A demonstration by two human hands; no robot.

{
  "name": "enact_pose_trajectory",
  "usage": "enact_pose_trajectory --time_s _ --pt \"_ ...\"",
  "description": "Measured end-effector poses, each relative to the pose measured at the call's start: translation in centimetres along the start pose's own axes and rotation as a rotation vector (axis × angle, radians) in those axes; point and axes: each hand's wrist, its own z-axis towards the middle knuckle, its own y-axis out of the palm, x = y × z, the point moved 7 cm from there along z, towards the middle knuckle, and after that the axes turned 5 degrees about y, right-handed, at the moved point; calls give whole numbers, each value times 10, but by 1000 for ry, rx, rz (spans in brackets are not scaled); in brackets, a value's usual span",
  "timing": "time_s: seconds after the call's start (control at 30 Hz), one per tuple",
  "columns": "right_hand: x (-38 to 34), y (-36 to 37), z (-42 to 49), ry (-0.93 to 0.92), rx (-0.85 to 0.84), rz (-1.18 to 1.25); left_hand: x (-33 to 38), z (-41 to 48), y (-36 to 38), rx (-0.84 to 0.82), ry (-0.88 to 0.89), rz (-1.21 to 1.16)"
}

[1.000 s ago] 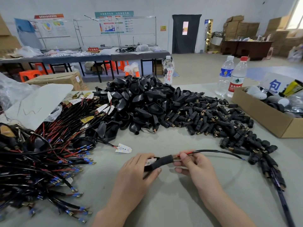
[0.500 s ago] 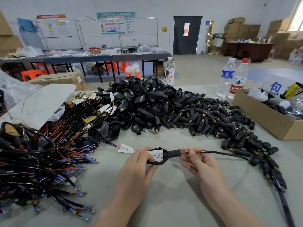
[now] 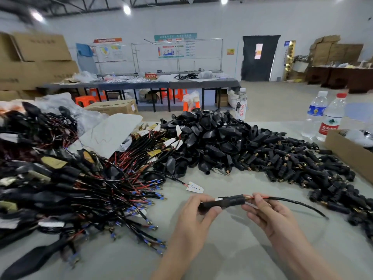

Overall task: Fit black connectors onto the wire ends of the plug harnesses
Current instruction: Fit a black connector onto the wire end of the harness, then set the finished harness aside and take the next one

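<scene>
In the head view we see the left hand (image 3: 193, 217) curled around a black connector (image 3: 232, 200), held just above the table (image 3: 222, 249) close to its near edge. The right hand (image 3: 272, 217) pinches the red wires (image 3: 262, 197) right where they enter the connector. Their black cable (image 3: 298, 205) curves off toward the right edge. A heap of loose connectors (image 3: 282, 158) covers the middle of the table, tangled harnesses (image 3: 80, 188) fill the left side, and two water bottles (image 3: 331, 118) stand near the far right corner.

harnesses (image 3: 80, 188) lie left, connectors (image 3: 282, 162) right, shells (image 3: 212, 138) behind between them.
</scene>
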Motion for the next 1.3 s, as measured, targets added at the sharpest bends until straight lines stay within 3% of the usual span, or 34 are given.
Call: enact_pose_trajectory --time_s 0.23,0.37,0.47,0.6,0.7,0.97,1.13,1.3 --pt "4 132 -20 -4 -189 -39 49 7 -143 -54 168 366" --pt "1 224 -42 35 -438 -241 86 43 -254 -44 195 710" --pt "8 258 -56 37 -557 -395 92 78 -340 47 96 1038" --pt "14 247 -55 36 -507 -370 67 77 -413 215 -191 1120" --pt "16 211 -42 54 -387 -403 40 65 -392 190 -203 1058" --pt "18 106 -7 81 -56 -525 -8 58 -233 -80 -9 918" --pt "19 71 19 112 44 -406 -29 77 -146 -173 11 892" --pt "18 47 42 128 49 -213 -56 117 -123 -123 -94 915"
